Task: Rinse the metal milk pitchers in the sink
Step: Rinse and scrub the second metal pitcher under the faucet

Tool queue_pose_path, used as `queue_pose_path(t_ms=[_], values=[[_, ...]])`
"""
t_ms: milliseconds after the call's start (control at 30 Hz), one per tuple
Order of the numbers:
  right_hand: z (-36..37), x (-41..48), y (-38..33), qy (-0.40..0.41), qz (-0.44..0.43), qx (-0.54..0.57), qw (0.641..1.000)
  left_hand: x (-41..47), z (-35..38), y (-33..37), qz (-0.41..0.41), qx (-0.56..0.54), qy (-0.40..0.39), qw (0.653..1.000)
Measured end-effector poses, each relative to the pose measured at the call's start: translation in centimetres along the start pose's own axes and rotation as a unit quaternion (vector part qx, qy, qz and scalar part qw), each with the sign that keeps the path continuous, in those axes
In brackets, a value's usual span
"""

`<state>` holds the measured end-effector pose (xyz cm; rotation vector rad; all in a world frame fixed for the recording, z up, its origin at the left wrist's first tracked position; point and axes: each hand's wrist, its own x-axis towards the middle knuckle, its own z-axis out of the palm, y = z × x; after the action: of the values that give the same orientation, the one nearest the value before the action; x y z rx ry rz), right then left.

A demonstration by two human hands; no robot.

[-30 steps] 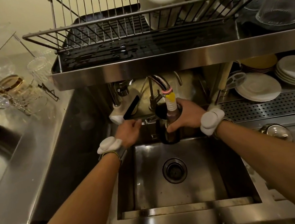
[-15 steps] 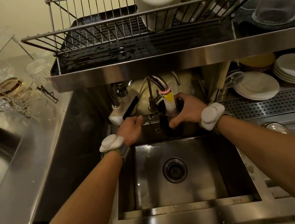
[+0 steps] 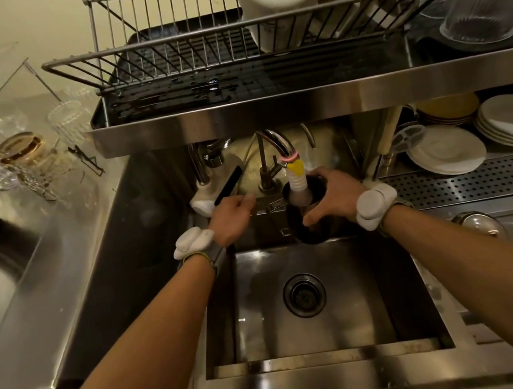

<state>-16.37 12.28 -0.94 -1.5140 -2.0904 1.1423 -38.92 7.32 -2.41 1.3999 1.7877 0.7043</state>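
A dark metal milk pitcher (image 3: 302, 227) hangs over the back of the steel sink (image 3: 329, 363), its handle pointing left. My right hand (image 3: 334, 196) grips its rim and side. The faucet (image 3: 280, 145) ends in a white ribbed hose with a yellow collar, and that hose (image 3: 297, 183) reaches down into the pitcher's mouth. My left hand (image 3: 233, 215) rests on the black tap lever (image 3: 228, 185) to the left of the faucet; its fingertips are hidden.
A steel shelf with a wire dish rack (image 3: 222, 46), white containers and glasses overhangs the faucet. Glasses (image 3: 22, 156) stand on the left counter. Stacked white plates (image 3: 446, 154) and a perforated drain tray (image 3: 485, 178) sit to the right. The sink drain (image 3: 304, 295) lies below.
The pitcher has risen, so the hose now sits deeper inside its mouth. My left hand has stayed at the tap lever.
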Motion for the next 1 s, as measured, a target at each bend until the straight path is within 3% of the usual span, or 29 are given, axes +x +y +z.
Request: queue_pose_path(t_ms=[67, 233, 333, 500, 733, 1000], values=[[0.6, -0.3, -0.3, 0.004, -0.003, 0.008, 1.000, -0.3, 0.5, 0.7, -0.010, -0.060, -0.038, 0.997], [2.7, -0.9, 0.6, -0.025, 0.005, 0.093, 0.995, -0.5, 1.8, 1.1, -0.024, -0.076, -0.129, 0.989], [3.4, -1.6, 2.0, -0.041, 0.021, 0.125, 0.991, -0.8, 2.5, 0.4, -0.032, -0.071, -0.118, 0.990], [2.7, -2.1, 4.0, -0.069, 0.074, 0.089, 0.991, -0.8, 3.3, 1.0, 0.038, 0.150, -0.096, 0.983], [2.2, -1.9, 4.3, -0.078, 0.091, 0.050, 0.992, -1.4, 2.4, 2.7, 0.112, 0.390, -0.037, 0.913], [1.9, -1.7, 4.4, -0.079, 0.095, 0.057, 0.991, -1.8, 1.9, 4.4, 0.164, 0.520, -0.025, 0.838]])
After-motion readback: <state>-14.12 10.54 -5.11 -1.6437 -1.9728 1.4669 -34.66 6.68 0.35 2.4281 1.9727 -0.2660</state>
